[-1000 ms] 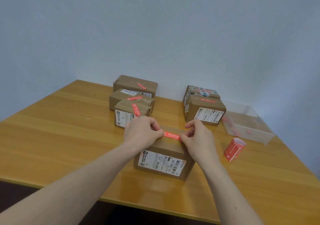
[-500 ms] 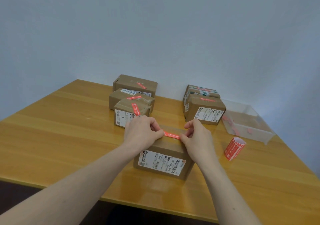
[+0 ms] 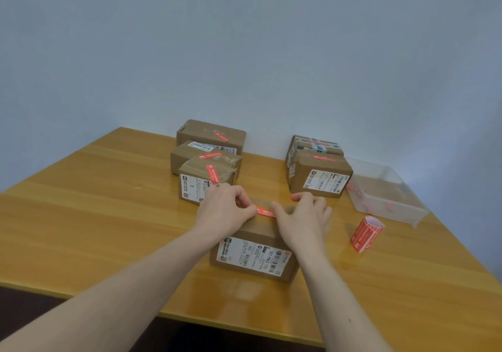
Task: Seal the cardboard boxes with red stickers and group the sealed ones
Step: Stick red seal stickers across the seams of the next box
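Red sticker (image 3: 265, 212) on near cardboard box (image 3: 255, 254) top; your left hand (image 3: 225, 207) pinches its left end, right hand (image 3: 304, 217) presses right end, fingers loosely curled.

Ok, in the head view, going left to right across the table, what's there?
Left stack of three stickered boxes → left hand → red sticker on the near box → right hand → sticker roll → clear tray.
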